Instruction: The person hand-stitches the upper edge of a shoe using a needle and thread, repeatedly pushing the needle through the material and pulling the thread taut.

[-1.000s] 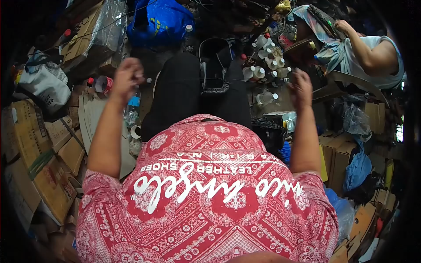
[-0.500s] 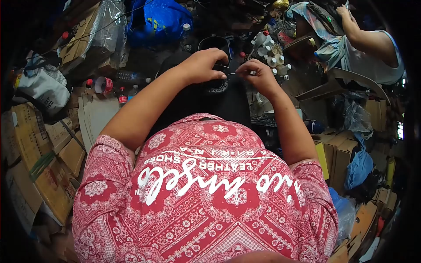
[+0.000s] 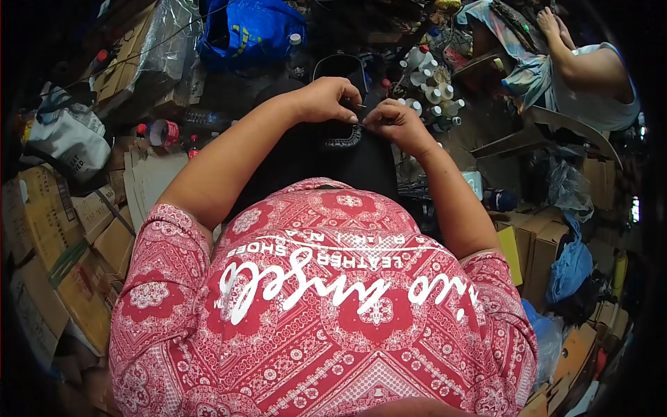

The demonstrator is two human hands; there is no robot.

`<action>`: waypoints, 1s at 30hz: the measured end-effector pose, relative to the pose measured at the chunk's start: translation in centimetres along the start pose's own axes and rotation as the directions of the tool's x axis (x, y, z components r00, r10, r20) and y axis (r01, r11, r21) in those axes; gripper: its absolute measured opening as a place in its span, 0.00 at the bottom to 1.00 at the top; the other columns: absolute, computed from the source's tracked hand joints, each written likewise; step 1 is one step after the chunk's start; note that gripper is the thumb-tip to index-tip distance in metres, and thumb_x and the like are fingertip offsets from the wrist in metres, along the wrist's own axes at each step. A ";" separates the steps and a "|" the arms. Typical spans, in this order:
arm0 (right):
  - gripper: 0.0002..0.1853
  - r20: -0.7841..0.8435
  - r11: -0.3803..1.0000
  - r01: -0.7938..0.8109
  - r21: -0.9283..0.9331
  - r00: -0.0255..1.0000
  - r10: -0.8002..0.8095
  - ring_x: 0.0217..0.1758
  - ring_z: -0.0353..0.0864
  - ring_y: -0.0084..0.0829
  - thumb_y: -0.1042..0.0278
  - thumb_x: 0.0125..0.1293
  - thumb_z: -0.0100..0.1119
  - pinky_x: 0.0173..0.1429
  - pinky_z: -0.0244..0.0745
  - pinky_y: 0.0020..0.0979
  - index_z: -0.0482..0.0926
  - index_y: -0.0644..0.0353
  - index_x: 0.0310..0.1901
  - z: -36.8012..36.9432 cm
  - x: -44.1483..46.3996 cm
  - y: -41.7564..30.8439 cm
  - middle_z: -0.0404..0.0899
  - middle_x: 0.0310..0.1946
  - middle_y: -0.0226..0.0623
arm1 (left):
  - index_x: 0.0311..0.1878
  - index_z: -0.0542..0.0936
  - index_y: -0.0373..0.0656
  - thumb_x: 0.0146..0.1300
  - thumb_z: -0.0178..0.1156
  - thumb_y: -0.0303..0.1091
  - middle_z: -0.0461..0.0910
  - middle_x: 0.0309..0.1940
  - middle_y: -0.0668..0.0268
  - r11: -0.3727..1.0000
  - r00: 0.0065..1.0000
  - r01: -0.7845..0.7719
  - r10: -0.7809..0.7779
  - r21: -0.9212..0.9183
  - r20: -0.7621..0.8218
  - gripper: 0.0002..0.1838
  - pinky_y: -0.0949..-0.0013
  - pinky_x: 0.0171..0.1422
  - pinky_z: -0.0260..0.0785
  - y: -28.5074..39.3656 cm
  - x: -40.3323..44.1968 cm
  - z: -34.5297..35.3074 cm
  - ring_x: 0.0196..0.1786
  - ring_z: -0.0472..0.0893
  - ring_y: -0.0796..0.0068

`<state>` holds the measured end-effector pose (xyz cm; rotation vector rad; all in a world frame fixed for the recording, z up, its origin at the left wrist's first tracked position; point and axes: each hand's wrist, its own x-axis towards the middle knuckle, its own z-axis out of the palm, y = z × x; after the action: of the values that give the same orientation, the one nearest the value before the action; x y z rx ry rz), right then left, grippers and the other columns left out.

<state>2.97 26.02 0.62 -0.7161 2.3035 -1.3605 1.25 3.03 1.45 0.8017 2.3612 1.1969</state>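
Note:
A black shoe (image 3: 343, 138) with a stitched rim lies between my thighs, its opening facing up. Over its left side is my left hand (image 3: 329, 101), thumb and fingers bent towards each other around a thin, needle-like piece near the fingertips. Close beside it, my right hand (image 3: 393, 122) is pinched at the shoe's right edge; what sits between its fingertips is too small to make out. The two hands are nearly touching, and they cover the middle of the shoe.
Several white-capped bottles (image 3: 432, 92) stand ahead on the right. Another person (image 3: 597, 80) sits at the upper right. A blue bag (image 3: 253, 31) lies ahead, a grey-white bag (image 3: 69, 135) on the left. Flattened cardboard (image 3: 59, 229) is stacked at the left, boxes (image 3: 542, 254) at the right.
Both my hands came in from wide apart at the sides to meet over the shoe. Since half a second ago, my right hand has moved slightly left, closer to my left hand.

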 end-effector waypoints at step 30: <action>0.09 0.004 0.935 0.036 -0.352 0.999 -0.037 0.35 0.81 0.36 0.66 0.56 0.65 0.43 0.76 0.32 0.84 0.58 0.37 0.5 -0.4 -3.5 0.80 0.31 0.42 | 0.47 0.79 0.44 0.41 0.72 0.27 0.77 0.44 0.61 0.980 0.963 -0.051 0.100 0.192 -0.252 0.25 0.65 0.52 0.70 0.7 -1.1 0.8 0.50 0.77 0.59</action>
<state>4.40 24.45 3.48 -0.8669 2.5793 -0.9671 2.79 3.11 1.69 0.8451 2.7104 1.1901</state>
